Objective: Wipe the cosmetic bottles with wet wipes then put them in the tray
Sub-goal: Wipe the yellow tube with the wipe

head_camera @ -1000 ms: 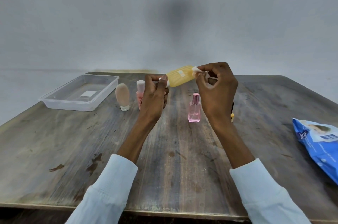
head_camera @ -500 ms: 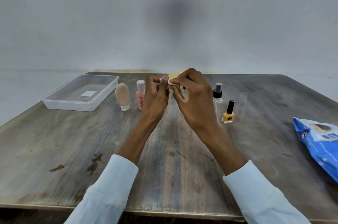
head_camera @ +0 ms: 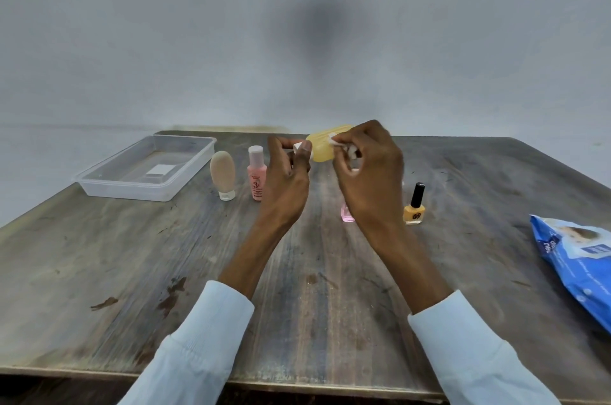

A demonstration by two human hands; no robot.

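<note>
From the head view, the right hand (head_camera: pixel 367 169) has slid back along the yellow bottle (head_camera: pixel 321 147) from its cap end, so wiping goes on and no bottle has reached the tray (head_camera: pixel 99 185); the left hand (head_camera: pixel 287 179) pinches the bottle's white cap, the right pinches a bunched wet wipe (head_camera: pixel 344 150) against its side; the bottle is held above the tabletop (head_camera: pixel 314 289), right of the tray.

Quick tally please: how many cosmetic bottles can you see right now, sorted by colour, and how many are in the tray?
Yellow: 2, the yellow bottle held in the hands and the nail polish
Pink: 2, the pink labelled bottle and the pink glass bottle, mostly hidden behind the right wrist
Beige: 1, the beige tube
Total: 5
In the tray: 0
</note>
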